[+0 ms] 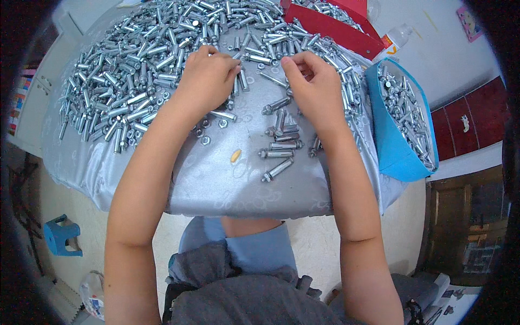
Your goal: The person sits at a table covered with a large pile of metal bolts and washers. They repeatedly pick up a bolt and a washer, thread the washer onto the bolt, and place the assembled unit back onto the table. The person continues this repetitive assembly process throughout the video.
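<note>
Both hands work at the bolt pile [146, 59] in the frame's upper middle: the left hand [206, 81] has a narrow grip pinching a small bolt; the right hand [314, 86] has fingers curled, its grip unclear, above the grey tabletop [244, 184].

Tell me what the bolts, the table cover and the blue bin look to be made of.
Bolts: metal, likely zinc-plated steel, given the bright silvery sheen and threaded ends. Table cover: glossy grey fabric or coated cloth with a faint embossed pattern; it drapes over the edge. Blue bin: thin, matte, flat-walled, probably plastic sheet or card; cannot tell which.
</note>
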`<state>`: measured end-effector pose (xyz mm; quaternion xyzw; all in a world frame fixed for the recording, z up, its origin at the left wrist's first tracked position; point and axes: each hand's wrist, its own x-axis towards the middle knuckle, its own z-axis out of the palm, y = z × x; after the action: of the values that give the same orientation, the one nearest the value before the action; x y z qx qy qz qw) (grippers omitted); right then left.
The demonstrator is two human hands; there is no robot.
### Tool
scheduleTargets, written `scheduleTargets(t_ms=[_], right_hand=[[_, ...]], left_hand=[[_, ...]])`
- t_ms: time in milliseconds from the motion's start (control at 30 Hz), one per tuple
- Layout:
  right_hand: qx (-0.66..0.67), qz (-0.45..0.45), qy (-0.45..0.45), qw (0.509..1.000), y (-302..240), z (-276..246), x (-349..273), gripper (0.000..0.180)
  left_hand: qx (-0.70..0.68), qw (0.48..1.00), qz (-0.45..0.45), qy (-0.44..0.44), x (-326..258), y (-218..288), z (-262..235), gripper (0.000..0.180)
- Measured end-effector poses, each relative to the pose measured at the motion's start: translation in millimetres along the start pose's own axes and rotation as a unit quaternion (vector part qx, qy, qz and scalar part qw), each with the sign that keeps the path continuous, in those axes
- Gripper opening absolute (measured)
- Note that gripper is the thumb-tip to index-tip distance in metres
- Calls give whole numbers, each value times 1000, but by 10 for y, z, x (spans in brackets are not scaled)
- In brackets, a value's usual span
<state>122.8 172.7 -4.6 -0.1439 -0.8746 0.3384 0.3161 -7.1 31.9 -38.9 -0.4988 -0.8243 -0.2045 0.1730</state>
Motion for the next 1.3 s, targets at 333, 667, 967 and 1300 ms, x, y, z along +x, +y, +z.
scheduleTargets(t_ms=[333, 667, 967, 1300], right_hand=[[-34, -234, -37, 971, 105, 87, 9, 23], [-80, -51, -138, 986, 178, 26, 3, 18], [-168, -84, -146, 971, 195, 75, 30, 18], [-246, -203, -153, 935, 302, 93, 1, 17]], left_hand=[[-293, 955, 25, 47, 49, 207, -110, 16], [-305, 950, -11, 65, 53, 248, -62, 18], [-294, 953, -39, 64, 55, 280, -94, 16], [-364, 924, -97, 57, 68, 226, -33, 15]])
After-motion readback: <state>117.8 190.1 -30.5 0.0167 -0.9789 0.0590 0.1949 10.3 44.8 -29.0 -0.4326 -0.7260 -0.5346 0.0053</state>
